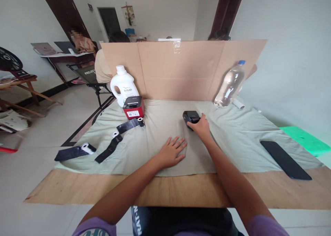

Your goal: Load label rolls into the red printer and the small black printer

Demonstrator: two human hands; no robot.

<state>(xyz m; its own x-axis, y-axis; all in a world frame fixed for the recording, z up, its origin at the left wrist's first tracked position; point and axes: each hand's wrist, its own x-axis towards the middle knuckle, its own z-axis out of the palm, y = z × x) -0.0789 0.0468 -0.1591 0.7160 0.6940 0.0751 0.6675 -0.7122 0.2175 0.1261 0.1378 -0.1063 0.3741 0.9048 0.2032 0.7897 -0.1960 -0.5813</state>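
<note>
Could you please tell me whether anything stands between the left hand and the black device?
Nothing visible: only pale cloth lies between the left hand and the black device; the right hand covers its near right corner.

An improvised workroom is suggested by a laptop [62, 47] beyond the far left corner of the table [181, 191] and cardboard [181, 68] stood along its far edge.

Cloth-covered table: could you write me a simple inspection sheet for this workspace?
Surface: wooden table, wrinkled pale cloth on top.
Thing in hand: small black device, on the cloth.
Clutter: white jug, red-black box, three partly unrolled dark rolls, clear bottle, flat dark slab.
Hands: right hand grips the black device's side; left hand rests open on the cloth.
Cables: nothing seen.
Surroundings: upright cardboard behind; person seated at a desk, far left.
</note>
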